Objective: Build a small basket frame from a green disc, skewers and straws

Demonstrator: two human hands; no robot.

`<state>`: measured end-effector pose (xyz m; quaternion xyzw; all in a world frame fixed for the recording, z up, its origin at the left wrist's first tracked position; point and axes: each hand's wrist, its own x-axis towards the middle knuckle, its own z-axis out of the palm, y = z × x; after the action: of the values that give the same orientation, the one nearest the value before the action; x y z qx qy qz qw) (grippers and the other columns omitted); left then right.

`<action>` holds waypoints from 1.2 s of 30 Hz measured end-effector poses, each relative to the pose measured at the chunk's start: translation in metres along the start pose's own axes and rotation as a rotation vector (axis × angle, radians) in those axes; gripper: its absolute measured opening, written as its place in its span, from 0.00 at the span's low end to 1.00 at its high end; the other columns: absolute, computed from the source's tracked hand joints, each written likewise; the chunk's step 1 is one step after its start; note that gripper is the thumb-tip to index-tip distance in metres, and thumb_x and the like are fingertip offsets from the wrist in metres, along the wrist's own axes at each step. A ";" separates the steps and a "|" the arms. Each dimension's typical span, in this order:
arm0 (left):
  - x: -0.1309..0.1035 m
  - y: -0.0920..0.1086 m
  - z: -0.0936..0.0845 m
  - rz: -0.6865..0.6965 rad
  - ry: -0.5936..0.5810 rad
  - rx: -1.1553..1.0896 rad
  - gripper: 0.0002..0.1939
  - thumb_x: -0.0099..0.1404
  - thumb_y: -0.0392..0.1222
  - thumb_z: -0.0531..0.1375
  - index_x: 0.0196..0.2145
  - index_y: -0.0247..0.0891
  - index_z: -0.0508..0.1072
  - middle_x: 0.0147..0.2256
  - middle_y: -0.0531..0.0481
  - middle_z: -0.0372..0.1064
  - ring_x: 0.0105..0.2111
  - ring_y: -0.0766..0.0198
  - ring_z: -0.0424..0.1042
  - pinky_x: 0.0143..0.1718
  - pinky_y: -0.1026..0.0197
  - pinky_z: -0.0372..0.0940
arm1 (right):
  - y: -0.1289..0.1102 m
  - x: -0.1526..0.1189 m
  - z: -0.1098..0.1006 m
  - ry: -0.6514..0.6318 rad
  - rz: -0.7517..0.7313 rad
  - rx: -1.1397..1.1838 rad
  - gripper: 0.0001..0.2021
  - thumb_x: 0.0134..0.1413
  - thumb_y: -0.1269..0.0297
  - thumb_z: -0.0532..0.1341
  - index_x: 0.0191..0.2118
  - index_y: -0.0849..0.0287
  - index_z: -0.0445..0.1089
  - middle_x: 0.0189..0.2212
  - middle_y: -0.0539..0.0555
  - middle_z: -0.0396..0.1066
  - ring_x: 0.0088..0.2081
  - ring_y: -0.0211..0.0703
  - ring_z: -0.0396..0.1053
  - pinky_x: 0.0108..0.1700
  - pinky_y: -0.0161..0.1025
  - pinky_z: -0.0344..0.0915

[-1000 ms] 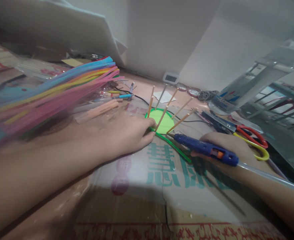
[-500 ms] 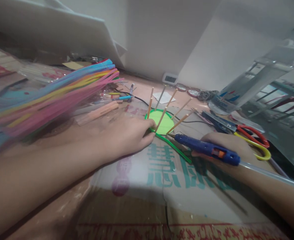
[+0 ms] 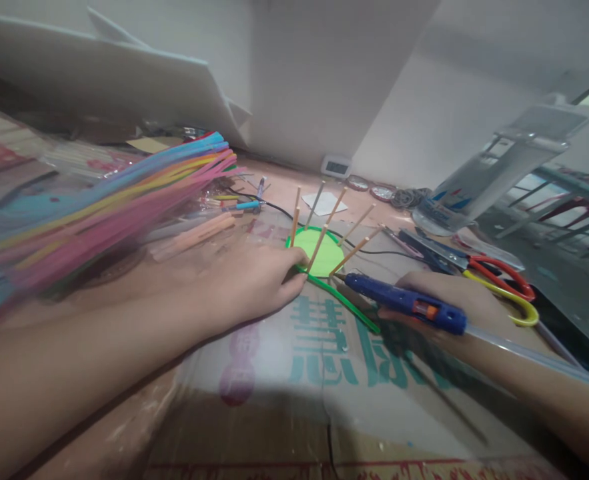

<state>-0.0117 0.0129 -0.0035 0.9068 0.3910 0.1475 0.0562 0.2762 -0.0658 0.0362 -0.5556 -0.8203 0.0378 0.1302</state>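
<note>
Beyond glue gun (image 3: 401, 302) in right hand (image 3: 449, 293): clear container (image 3: 491, 177), contents unclear.

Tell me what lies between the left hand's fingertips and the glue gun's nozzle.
In the head view, the green strip begins its run there, beside the near edge of the light green disc, where a wooden stick stands.

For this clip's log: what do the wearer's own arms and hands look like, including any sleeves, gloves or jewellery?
The left hand and right hand are bare, without gloves. The left forearm and right forearm show no sleeve, watch or bracelet within the frame. Some fingers are hidden, so rings cannot be ruled out.
</note>
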 end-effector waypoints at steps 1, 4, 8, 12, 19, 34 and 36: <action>0.000 0.000 0.000 0.005 0.000 -0.001 0.14 0.69 0.47 0.53 0.46 0.45 0.76 0.34 0.49 0.79 0.33 0.55 0.77 0.33 0.56 0.63 | 0.000 0.000 0.000 -0.012 0.023 0.030 0.18 0.56 0.41 0.62 0.31 0.52 0.72 0.24 0.49 0.73 0.24 0.43 0.70 0.26 0.39 0.62; 0.001 0.000 0.001 0.001 -0.002 -0.007 0.14 0.69 0.47 0.54 0.47 0.44 0.76 0.35 0.48 0.79 0.35 0.54 0.78 0.34 0.56 0.64 | 0.001 -0.001 -0.003 -0.003 0.150 0.165 0.19 0.51 0.39 0.64 0.31 0.52 0.73 0.23 0.49 0.73 0.24 0.44 0.70 0.25 0.39 0.62; 0.002 0.002 -0.002 -0.009 -0.030 -0.043 0.14 0.69 0.46 0.54 0.46 0.44 0.76 0.37 0.48 0.80 0.37 0.54 0.78 0.35 0.56 0.65 | 0.008 -0.003 -0.016 0.199 0.168 0.407 0.21 0.45 0.39 0.68 0.28 0.53 0.74 0.22 0.52 0.73 0.23 0.46 0.70 0.23 0.40 0.64; 0.001 0.004 -0.005 -0.024 -0.038 -0.066 0.14 0.69 0.46 0.54 0.45 0.45 0.77 0.38 0.49 0.80 0.37 0.52 0.78 0.34 0.55 0.65 | 0.011 0.010 -0.033 0.439 0.253 0.650 0.21 0.50 0.38 0.65 0.32 0.53 0.74 0.27 0.53 0.75 0.27 0.46 0.72 0.30 0.42 0.70; 0.002 0.005 -0.004 -0.044 -0.053 -0.052 0.15 0.69 0.46 0.53 0.46 0.45 0.77 0.41 0.48 0.80 0.40 0.50 0.79 0.38 0.52 0.68 | 0.018 0.095 -0.051 0.382 0.432 0.549 0.14 0.58 0.54 0.64 0.38 0.61 0.77 0.36 0.57 0.79 0.34 0.41 0.74 0.36 0.36 0.70; 0.001 0.004 -0.001 -0.040 -0.038 -0.086 0.15 0.69 0.46 0.54 0.47 0.44 0.77 0.42 0.47 0.80 0.41 0.51 0.80 0.41 0.52 0.70 | 0.080 0.184 0.027 0.111 0.405 0.294 0.17 0.54 0.51 0.67 0.37 0.62 0.77 0.28 0.58 0.79 0.31 0.46 0.76 0.35 0.39 0.72; 0.002 0.003 -0.001 -0.041 -0.038 -0.081 0.15 0.68 0.46 0.54 0.47 0.44 0.77 0.42 0.47 0.80 0.41 0.50 0.79 0.41 0.51 0.70 | 0.082 0.177 0.018 0.088 0.382 0.226 0.16 0.54 0.52 0.67 0.40 0.61 0.78 0.33 0.57 0.80 0.35 0.48 0.77 0.39 0.40 0.72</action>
<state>-0.0086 0.0118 -0.0016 0.8982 0.4021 0.1448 0.1033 0.2839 0.1301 0.0326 -0.6840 -0.6842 0.1293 0.2175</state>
